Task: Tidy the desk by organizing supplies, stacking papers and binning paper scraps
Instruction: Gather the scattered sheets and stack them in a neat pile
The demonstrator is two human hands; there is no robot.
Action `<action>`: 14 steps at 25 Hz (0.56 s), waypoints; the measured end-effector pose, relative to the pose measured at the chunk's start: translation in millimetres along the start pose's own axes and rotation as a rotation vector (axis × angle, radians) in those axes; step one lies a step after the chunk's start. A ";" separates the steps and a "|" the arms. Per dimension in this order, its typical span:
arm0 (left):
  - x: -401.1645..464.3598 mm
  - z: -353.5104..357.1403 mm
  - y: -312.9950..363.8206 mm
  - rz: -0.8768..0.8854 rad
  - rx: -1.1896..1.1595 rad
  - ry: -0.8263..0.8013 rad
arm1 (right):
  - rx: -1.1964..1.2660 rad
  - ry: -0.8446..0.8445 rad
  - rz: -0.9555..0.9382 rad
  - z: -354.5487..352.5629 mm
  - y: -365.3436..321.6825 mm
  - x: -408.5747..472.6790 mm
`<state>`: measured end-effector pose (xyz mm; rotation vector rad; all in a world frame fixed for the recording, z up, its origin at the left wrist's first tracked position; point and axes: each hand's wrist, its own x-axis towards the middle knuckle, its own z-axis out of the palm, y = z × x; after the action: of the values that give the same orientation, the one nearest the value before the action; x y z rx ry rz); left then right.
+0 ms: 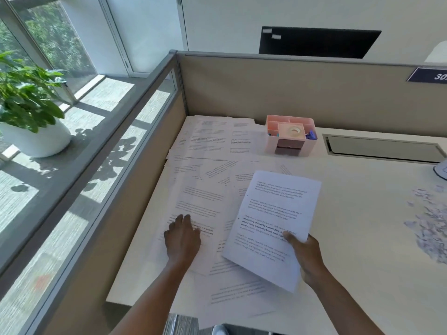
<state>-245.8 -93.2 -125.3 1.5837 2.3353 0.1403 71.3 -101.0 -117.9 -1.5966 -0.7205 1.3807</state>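
Printed sheets [208,151] lie scattered and overlapping across the left half of the white desk [358,213]. My right hand [306,256] grips a small stack of printed pages [271,226] lifted above the desk, thumb on top near its lower right edge. My left hand [182,238] rests flat, fingers down, on a loose sheet [193,201] near the desk's left side. A pile of torn paper scraps [430,226] lies at the right edge of the desk.
A pink desk organizer [290,135] holding a tape roll and clips stands at the back. Right of it is a grey cable hatch [384,148]. Beige partition walls [290,85] close the back and left. A potted plant [29,110] stands on the windowsill.
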 end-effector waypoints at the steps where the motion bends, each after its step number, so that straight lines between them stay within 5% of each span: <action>1: 5.7 -2.8 -5.8 -0.029 0.004 0.000 | -0.002 0.002 0.000 1.5 1.5 -1.6; 14: 54.8 -23.4 -33.0 -0.312 0.050 -0.138 | -0.015 0.036 -0.027 -17.3 -5.4 4.6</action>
<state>-301.0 -53.2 -122.7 1.1870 2.4545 -0.0960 89.7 -98.8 -115.3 -1.6140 -0.7291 1.3268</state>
